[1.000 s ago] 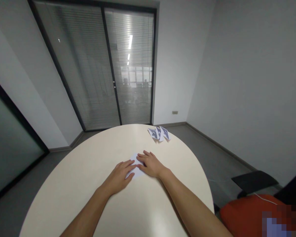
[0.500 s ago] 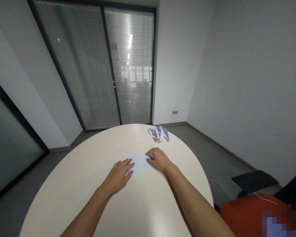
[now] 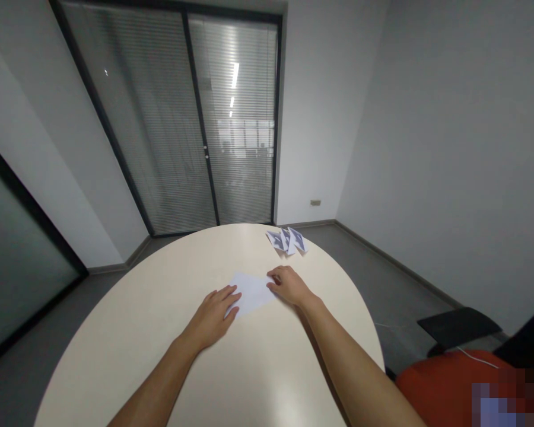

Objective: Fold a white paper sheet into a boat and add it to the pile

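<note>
A white sheet of paper (image 3: 253,294) lies on the round table in front of me. My left hand (image 3: 214,314) rests on the paper's left edge, its fingers spread and nothing gripped. At the opposite edge, my right hand (image 3: 289,284) touches the paper with bent fingers. A small gap shows between its thumb and forefinger, and this hand covers the sheet's right corner.
The pale round table (image 3: 129,338) has several folded paper pieces with dark printing (image 3: 287,240) near its far right edge. To the right stands a red chair (image 3: 431,382) with a black armrest (image 3: 460,326). Beyond the table is a glass partition with blinds (image 3: 173,130).
My right hand has slid slightly to the right, uncovering a little more of the paper. My left hand has barely shifted, and the folded pieces have stayed put.
</note>
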Tool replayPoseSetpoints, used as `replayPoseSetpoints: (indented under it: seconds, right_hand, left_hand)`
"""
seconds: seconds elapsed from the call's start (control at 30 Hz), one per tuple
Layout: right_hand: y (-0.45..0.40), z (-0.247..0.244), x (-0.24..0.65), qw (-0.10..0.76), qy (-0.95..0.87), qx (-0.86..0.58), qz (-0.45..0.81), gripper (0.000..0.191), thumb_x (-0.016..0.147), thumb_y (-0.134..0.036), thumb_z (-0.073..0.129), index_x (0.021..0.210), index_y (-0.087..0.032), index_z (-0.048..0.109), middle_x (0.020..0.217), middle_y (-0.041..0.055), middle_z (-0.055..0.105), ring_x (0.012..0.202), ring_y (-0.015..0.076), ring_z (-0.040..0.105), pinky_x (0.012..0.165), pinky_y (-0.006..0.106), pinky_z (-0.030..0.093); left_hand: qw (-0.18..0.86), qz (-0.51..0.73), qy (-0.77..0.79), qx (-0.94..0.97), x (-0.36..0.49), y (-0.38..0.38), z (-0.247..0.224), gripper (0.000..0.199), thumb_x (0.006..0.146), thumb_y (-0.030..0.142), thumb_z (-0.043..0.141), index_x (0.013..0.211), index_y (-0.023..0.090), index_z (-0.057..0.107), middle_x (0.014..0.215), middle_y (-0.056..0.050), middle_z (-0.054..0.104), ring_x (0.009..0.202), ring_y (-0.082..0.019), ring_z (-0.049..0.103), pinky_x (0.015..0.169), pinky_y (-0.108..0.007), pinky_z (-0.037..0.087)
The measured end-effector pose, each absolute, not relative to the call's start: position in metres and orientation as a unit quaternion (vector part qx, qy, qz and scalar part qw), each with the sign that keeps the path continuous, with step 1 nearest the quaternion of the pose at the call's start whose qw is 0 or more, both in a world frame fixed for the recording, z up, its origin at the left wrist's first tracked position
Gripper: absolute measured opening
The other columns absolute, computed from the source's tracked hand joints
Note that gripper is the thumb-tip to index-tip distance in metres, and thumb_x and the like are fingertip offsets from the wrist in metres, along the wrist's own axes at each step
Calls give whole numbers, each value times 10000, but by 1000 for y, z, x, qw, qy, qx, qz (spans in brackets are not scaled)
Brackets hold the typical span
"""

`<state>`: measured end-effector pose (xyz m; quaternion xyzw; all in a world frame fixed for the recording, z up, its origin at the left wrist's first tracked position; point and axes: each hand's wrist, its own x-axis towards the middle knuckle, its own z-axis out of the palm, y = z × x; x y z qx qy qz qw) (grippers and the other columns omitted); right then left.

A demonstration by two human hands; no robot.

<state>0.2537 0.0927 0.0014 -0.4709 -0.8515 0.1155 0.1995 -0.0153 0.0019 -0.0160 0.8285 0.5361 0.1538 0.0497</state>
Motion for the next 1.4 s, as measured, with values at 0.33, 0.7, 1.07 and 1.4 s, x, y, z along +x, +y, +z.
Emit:
replayPoseSetpoints:
  seconds: [0.33, 0.7, 1.07, 1.4]
  right_hand:
    - [92, 0, 253, 220, -843, -477, 118, 134, 865, -274, 668, 913, -180, 750, 1016, 98, 724, 975, 240, 621, 874, 306, 434]
    - [87, 7, 255, 195, -851, -477, 103, 222, 898, -319, 638, 753, -180, 731, 1087, 118, 710, 1018, 255, 623, 904, 315, 446]
    - [91, 0, 255, 206, -842, -484, 120, 223, 884, -322, 643, 978, -178, 784, 1135, 122, 715, 1060, 254, 630, 952, 319, 447]
    - [92, -4, 251, 230, -842, -467, 145, 290, 827, -200, 615, 1086, -182, 746, 1088, 86, 728, 1008, 232, 621, 936, 321, 444]
  left_hand:
    - [54, 143, 541, 827, -14, 1, -13, 424, 1019, 331, 436, 1399, 221, 591, 1534, -104, 503, 1423, -267, 459, 1186, -535, 330]
    - [51, 166, 535, 827, -14, 2, -16, 407, 1011, 337, 449, 1369, 237, 617, 1513, -97, 530, 1403, -272, 483, 1181, -525, 343]
    - [40, 175, 532, 827, -16, 4, -22, 399, 1003, 338, 473, 1360, 248, 625, 1511, -81, 535, 1401, -266, 487, 1175, -492, 369]
    - [36, 174, 527, 831, -16, 5, -21, 404, 1008, 349, 464, 1361, 239, 626, 1500, -87, 547, 1387, -274, 501, 1169, -489, 381]
